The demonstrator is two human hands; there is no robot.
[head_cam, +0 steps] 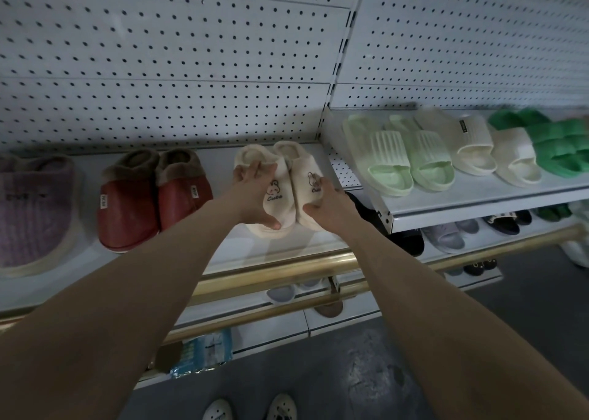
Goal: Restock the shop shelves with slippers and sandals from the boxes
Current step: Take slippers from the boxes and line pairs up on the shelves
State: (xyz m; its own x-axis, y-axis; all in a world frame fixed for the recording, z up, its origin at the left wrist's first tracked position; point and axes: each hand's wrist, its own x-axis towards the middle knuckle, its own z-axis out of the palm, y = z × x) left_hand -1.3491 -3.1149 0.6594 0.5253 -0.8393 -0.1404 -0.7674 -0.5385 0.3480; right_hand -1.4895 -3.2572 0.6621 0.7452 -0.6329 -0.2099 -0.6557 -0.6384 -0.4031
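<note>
A pair of cream fluffy slippers (288, 177) with a small rabbit print rests on the white shelf (223, 254), toes toward me. My left hand (255, 196) grips the left slipper, fingers over its top and thumb at its toe. The right slipper's outer side and toe are clasped by my right hand (328, 209). Both slippers touch each other and the shelf board.
Left of the pair stand red fur-lined slippers (153, 199) and a purple slipper (35, 209). The raised shelf to the right holds pale green slides (401, 161), cream slides (490, 152) and green sandals (557, 145). A brass rail (277, 269) runs along the front; lower shelves hold more footwear.
</note>
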